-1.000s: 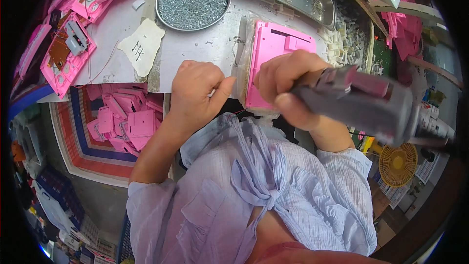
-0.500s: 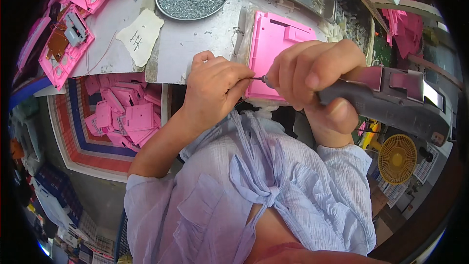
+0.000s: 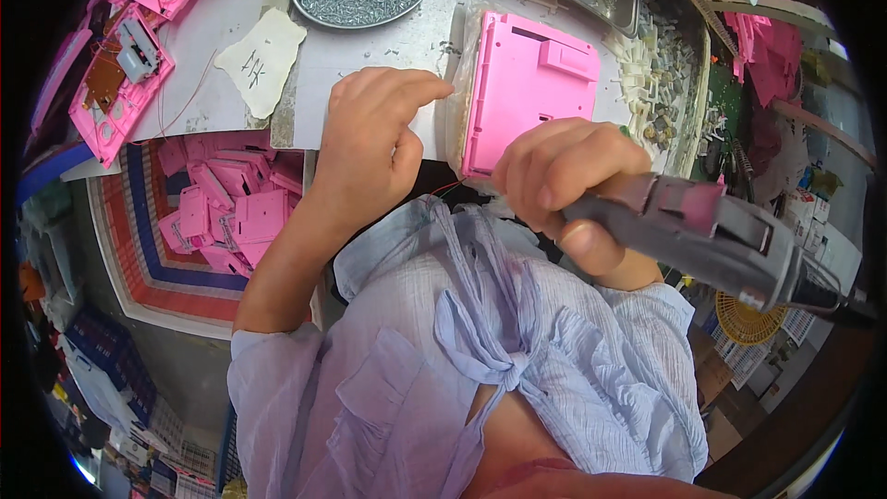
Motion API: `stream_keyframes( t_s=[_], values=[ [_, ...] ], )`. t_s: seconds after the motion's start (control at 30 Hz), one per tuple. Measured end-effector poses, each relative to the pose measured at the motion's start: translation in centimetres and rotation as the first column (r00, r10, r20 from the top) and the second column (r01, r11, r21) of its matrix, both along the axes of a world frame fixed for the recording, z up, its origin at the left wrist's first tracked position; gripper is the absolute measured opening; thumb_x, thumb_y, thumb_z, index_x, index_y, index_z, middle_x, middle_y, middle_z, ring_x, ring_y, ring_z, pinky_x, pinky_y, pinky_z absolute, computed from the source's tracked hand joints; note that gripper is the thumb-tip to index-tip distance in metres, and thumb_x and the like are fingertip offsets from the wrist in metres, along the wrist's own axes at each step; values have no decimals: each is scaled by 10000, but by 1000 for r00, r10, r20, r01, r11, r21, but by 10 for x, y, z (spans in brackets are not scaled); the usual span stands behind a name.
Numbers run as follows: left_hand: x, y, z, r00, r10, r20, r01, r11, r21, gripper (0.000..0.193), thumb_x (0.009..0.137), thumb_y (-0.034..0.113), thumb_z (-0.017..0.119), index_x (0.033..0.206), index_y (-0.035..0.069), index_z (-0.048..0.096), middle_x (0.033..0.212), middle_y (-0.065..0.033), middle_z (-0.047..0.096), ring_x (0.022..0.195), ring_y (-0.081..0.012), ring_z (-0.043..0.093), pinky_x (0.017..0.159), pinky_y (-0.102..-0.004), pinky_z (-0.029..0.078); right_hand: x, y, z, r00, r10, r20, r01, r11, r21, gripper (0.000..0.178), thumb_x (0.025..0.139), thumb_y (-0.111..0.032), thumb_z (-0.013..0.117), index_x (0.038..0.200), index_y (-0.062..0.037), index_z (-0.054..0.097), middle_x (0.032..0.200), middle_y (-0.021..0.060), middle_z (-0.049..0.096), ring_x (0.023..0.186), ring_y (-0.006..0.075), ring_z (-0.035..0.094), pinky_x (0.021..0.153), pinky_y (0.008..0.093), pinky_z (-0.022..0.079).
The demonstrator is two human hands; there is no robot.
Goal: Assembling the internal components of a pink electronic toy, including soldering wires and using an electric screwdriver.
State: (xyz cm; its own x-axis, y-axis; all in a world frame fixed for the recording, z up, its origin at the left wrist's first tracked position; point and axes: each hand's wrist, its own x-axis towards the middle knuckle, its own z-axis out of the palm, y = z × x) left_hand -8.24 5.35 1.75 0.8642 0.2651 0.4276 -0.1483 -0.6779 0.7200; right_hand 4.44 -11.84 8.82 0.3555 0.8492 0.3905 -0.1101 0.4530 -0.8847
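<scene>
My right hand [image 3: 577,189] is wrapped round a dark grey electric screwdriver [image 3: 688,226], its cord end pointing right. The bit is hidden behind my fingers, low over the near right part of a pink plastic casing [image 3: 522,83]. That casing lies on a plastic-wrapped pad at the table's edge. To its left hovers my left hand [image 3: 374,134], thumb and index finger apart, with nothing seen between them. The index fingertip comes close to the pad's left side.
Beyond my hands stand a round dish [image 3: 363,26] of screws and a metal tray [image 3: 632,9] with small parts. White plastic bits [image 3: 637,74] lie right of the casing. A torn paper [image 3: 263,65] and opened pink casings [image 3: 120,83] are left. Below them, a striped bag [image 3: 152,291] holds pink pieces.
My left hand has drawn back left and away from the screwdriver bit, its thumb and index finger now apart. My right hand has brought the screwdriver nearer to me, uncovering more of the casing.
</scene>
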Motion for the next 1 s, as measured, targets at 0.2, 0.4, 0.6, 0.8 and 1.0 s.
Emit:
stream_keyframes(
  t_s=[0.2,0.4,0.6,0.8,1.0],
  values=[
    [4,-4,-10,1000,21,-11,-21,1000,-22,452,694,-57,553,1110,74,674,1065,-93,692,1016,-296,624,936,-433,430,-8,6,-7,992,-48,117,50,999,-15,216,898,-166,716,893,-20,558,621,60,558,489,201,534,502,348,473],
    [-4,-11,11,963,-247,-107,247,969,-13,307,745,72,752,1043,113,689,988,-20,680,950,-221,627,943,-426,390,1,7,-3,1000,-7,-26,9,997,78,246,900,-185,734,911,-2,569,605,59,560,473,199,542,492,339,491],
    [-10,-24,3,978,-208,4,207,975,76,250,725,174,835,932,116,706,920,22,673,876,-170,623,919,-417,378,7,9,6,999,47,-17,-44,988,150,272,930,-221,723,955,-4,561,601,44,549,475,193,537,487,350,491],
    [-11,-33,-2,958,-204,201,267,891,-367,244,711,41,844,905,84,703,867,-28,699,775,-214,641,771,-362,446,5,5,27,999,35,-34,-27,981,191,291,947,-329,711,926,-107,523,579,-44,540,458,91,511,426,247,423],
    [-17,-42,-5,954,-133,267,245,861,-446,207,745,21,834,908,70,715,877,-58,726,776,-224,661,745,-338,464,0,5,34,999,13,-39,-4,973,229,310,943,-346,732,909,-120,522,578,-52,549,457,68,518,419,226,419]
  ],
)
